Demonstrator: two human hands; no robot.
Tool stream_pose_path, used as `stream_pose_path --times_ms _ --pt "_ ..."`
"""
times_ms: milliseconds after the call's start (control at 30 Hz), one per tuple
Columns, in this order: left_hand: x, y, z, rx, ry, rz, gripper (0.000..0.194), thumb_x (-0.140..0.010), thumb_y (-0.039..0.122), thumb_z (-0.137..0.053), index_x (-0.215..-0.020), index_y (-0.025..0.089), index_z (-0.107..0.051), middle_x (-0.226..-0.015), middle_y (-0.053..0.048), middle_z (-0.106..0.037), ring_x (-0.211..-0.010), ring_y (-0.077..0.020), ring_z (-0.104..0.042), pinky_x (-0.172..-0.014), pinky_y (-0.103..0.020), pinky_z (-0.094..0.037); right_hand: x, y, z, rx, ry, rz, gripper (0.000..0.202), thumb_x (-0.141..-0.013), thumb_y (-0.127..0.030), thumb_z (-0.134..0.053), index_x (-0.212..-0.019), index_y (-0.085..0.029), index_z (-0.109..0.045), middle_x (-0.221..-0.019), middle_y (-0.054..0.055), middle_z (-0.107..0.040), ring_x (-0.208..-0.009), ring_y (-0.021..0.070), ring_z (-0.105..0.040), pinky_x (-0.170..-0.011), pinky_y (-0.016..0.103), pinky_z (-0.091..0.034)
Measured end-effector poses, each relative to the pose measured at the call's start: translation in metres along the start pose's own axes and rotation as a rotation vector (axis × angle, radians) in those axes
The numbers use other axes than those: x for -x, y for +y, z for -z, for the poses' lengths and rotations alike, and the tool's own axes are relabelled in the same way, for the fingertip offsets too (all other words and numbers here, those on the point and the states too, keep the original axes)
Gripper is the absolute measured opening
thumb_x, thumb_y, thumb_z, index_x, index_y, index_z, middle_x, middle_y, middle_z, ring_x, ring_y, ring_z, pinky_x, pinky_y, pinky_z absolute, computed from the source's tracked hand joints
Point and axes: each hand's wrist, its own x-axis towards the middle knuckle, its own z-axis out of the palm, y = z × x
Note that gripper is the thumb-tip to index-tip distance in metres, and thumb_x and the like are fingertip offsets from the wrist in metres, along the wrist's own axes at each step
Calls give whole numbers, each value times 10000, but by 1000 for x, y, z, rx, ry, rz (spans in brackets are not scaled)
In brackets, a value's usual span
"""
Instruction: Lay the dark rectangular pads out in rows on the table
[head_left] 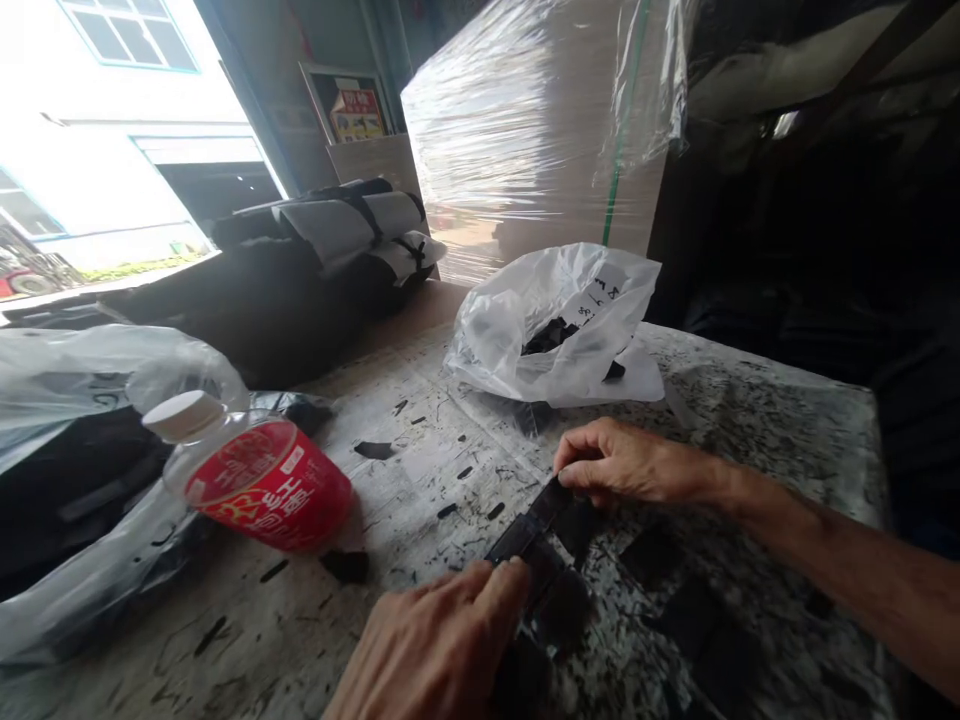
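Observation:
A black, flat strip (534, 525), dark and flexible-looking, lies slantwise on the worn table between my hands. At its far end my right hand (626, 462) is closed, with thumb and forefinger pinching the strip's tip. My left hand (442, 640) has its thumb and fingers pressed together on the near end. Several black flat pieces (574, 528) lie under and beside the strip. More dark pieces (697, 620) sit to the right, below my right forearm. What the curled fingers of my left hand cover cannot be seen.
A white plastic bag (495, 350) with black pieces inside stands beyond my right hand. At left are a red-labelled bottle (277, 490) and a clear plastic bag (67, 590) around dark material. Black scraps (373, 450) litter the table (427, 380). Behind stands a film-wrapped stack (510, 130).

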Motion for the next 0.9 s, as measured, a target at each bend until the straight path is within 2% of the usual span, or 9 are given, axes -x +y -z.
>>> stream_pose_path --times_ms 100,200,433,633,800,900 --pt "-12 -11 5 -133 119 -39 485 -698 127 -384 -1128 297 -532 -881 6 -645 -750 -196 -581 -586 -304 -360 -7 -4 -2 104 -45 16 84 -736 -217 -581 -755 -154 -634 -645 -37 -550 -528 89 -483 -474 192 -381" --pt "-22 -17 9 -242 175 -95 556 -655 113 -346 -1146 287 -539 -918 -43 -644 -736 -232 -575 -576 -346 -384 -7 -8 -5 198 -53 44 80 -720 -197 -587 -721 -158 -657 -621 -41 -555 -561 94 -468 -482 188 -343" --pt "-24 -19 -2 -280 177 -176 601 -696 109 -314 -1234 301 -503 -999 -65 -630 -780 -241 -586 -594 -374 -436 -8 -11 -11 319 -15 62 108 -725 -224 -578 -698 -165 -663 -594 -47 -562 -558 97 -471 -481 192 -328" --pt "-32 -20 -4 -305 181 -193 556 -772 127 -340 -1264 351 -468 -939 -38 -622 -717 -218 -567 -534 -342 -403 -8 -9 -14 358 34 77 111 -724 -225 -574 -704 -176 -671 -620 -43 -591 -584 103 -500 -495 194 -339" --pt "-35 -15 -1 -365 208 -163 571 -769 174 -439 -1298 387 -425 -1080 -47 -618 -884 -230 -566 -704 -327 -450 -6 -9 -19 372 80 86 99 -709 -213 -585 -690 -176 -675 -621 -32 -600 -593 113 -509 -506 207 -333" --pt "-35 -12 0 -368 207 -154 591 -730 215 -515 -1286 401 -440 -1041 -37 -632 -898 -229 -560 -734 -306 -448 -6 -9 -19 352 88 86 65 -690 -195 -602 -689 -176 -665 -626 -31 -598 -604 113 -516 -509 203 -338"
